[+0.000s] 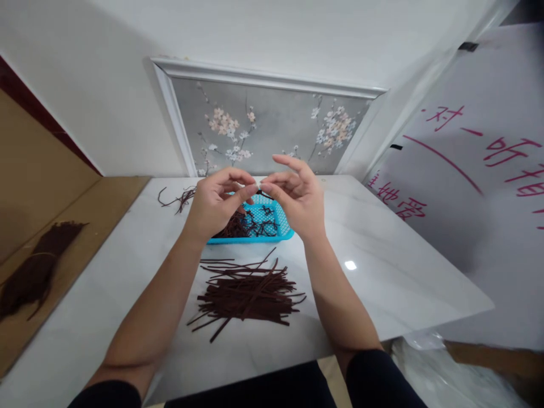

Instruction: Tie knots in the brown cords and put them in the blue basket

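Above a blue plastic basket (285, 218), my left hand (223, 198) and my right hand (297, 195) meet with thumbs and index fingers pinched together. A short dark brown strip (266, 195) shows between the fingertips, mostly hidden by them. Both hands appear closed on it; the other fingers of my right hand are raised and loosely curled. Inside the basket lie a heap of brown strips (233, 226) on the left and several small knotted pieces (266, 228) on the right. Nearer to me, a loose pile of long brown strips (249, 294) rests on the table.
The white marbled table (361, 283) runs back to a wall with a framed floral panel (272, 119). A few thin brown strips (183, 198) lie at the back left. On a brown surface at left is a tied brown bundle (40, 263). A board with red writing (467, 170) stands right.
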A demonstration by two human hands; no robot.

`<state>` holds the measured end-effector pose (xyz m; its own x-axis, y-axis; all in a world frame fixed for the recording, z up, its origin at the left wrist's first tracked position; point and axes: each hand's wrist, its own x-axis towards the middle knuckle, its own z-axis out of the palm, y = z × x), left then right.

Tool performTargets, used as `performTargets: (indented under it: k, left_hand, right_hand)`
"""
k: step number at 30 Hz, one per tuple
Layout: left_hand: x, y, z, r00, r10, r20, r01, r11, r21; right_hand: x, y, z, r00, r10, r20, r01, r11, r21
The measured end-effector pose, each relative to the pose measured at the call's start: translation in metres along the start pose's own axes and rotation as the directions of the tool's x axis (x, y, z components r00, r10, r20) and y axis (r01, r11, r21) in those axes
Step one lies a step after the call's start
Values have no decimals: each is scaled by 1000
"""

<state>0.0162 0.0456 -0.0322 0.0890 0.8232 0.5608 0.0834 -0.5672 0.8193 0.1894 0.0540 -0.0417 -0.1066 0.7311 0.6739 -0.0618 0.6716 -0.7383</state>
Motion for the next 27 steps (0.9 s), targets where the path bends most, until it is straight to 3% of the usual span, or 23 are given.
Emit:
performTargets:
  k: [7, 11, 18, 27]
  left_hand:
    - [-4, 4, 7, 996, 33, -77, -34, 999, -3]
    - [-4, 8, 5, 994, 44, -100, -39, 998, 49]
    - [-4, 8, -6, 997, 32, 68, -47, 974, 222]
    - [-4, 7, -7, 994, 24, 104, -49, 970, 236]
  right_hand:
    - [0, -1, -3, 995, 14, 94, -26, 990, 135]
    - [0, -3, -3, 998, 1, 62, -8, 995, 104]
    - [1, -5, -5, 999, -25, 24, 25, 1000, 17]
    - [-1, -1, -3, 997, -8, 79, 4, 999, 51]
